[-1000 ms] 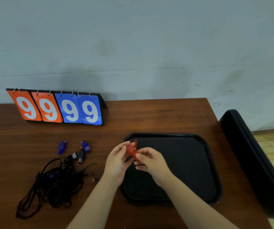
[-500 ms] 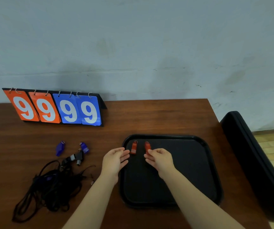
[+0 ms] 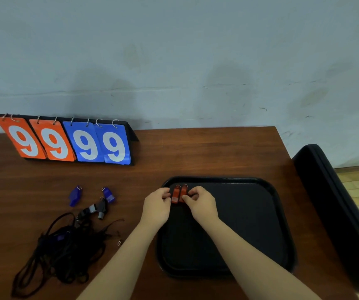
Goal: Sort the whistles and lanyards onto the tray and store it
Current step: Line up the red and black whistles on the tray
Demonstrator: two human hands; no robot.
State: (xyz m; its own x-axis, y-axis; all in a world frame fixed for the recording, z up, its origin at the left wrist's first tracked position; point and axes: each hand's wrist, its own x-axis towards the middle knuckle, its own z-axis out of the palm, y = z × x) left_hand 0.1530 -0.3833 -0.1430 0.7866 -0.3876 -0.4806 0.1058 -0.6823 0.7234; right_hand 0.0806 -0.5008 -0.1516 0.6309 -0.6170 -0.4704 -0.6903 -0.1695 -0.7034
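Two red whistles lie side by side in the far left corner of the black tray. My left hand touches the left one and my right hand touches the right one, fingertips pinching them together. On the table to the left lie two blue whistles, black whistles and a tangled pile of black lanyards.
A flip scoreboard reading 9999 stands at the back left against the wall. A black case stands off the table's right edge. A small metal ring lies by the lanyards.
The red whistles went from held in the air to lying on the tray. My hands have now closed in and pushed them side by side.
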